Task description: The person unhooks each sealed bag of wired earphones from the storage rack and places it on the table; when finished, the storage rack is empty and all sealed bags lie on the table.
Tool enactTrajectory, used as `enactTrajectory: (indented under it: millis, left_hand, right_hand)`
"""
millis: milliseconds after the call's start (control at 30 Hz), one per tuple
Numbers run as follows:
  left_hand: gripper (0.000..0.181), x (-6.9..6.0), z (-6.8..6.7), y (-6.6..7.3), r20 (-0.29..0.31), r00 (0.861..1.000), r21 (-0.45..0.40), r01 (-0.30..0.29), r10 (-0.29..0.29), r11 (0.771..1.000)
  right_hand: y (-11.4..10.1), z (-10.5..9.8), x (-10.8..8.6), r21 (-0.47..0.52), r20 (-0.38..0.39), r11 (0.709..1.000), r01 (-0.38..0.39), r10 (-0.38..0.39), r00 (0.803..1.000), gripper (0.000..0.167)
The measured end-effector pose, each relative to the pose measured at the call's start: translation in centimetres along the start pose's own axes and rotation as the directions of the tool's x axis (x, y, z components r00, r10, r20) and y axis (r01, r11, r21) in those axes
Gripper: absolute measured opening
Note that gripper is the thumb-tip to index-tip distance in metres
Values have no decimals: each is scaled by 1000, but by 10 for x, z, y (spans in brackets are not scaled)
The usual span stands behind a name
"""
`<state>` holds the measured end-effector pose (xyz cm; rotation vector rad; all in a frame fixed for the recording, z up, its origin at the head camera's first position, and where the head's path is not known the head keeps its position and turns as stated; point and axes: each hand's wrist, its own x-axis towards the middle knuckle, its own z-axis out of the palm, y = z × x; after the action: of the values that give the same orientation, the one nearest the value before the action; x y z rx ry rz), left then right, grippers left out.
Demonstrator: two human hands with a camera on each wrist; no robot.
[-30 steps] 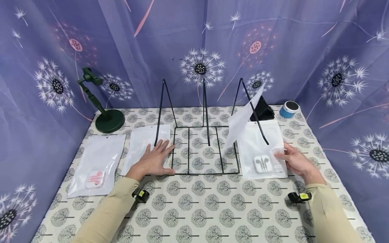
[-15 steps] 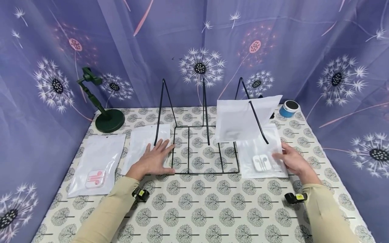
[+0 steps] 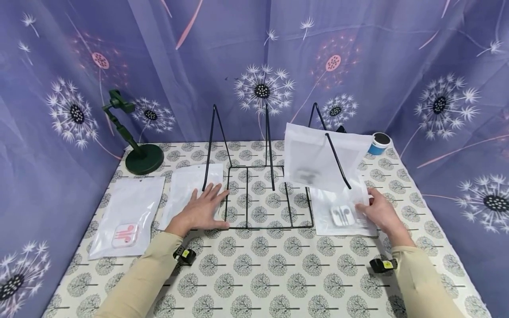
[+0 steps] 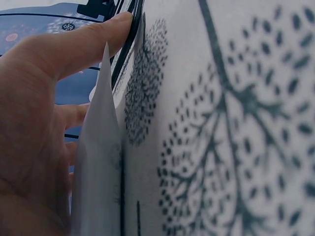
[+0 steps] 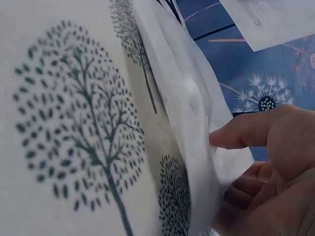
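In the head view, a black wire display rack [image 3: 247, 198] with several angled prongs stands mid-table. A white pouch [image 3: 302, 148] hangs from its right prong, a dark shape faintly visible through it. Below and partly behind lies another white pouch [image 3: 324, 218] containing a white earphone case [image 3: 342, 215]. My right hand [image 3: 382, 216] pinches that lower pouch's right edge; in the right wrist view, the thumb presses the bent-up plastic [image 5: 184, 98]. My left hand [image 3: 200, 211] lies with fingers spread at the rack's left side, over part of a white pouch [image 3: 184, 183]. Its thumb reaches the front wire.
At the left lies a white pouch [image 3: 133, 198] with a pink earphone case [image 3: 125, 235]. Behind it is a green stand [image 3: 144, 159] with a jointed arm. A blue round container [image 3: 378, 144] sits at the back right. Patterned curtains [image 3: 238, 48] surround the table.
The hanging pouch has swung from nearly edge-on to facing forward, covering the top of the lower pouch. My right hand has shifted slightly left. My left hand stays put.
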<state>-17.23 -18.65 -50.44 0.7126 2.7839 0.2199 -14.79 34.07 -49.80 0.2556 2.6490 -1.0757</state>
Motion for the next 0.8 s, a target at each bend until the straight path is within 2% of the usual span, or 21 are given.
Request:
enactTrajectory:
  millis: [167,333,533,800]
  left_hand:
    - [109,0,1,0,9,1000,4,6,-6,1000]
    - [109,-1,0,-1,8,1000,4,2,-2,1000]
    - [108,-1,0,-1,0,1000,8,-2,2,1000]
    - [109,0,1,-1,-8,1000,7,-3,3,1000]
  right_hand:
    - [-3,-2,-3,-117,-22,993,-17,15,1000,79]
    - [-3,-2,-4,-188,-46,982,29,-38,998,85]
    - [-2,-1,-6,-276,-54,960,54,-71,996,88]
    - [2,-1,-6,-339,-45,937,88,-110,993,79]
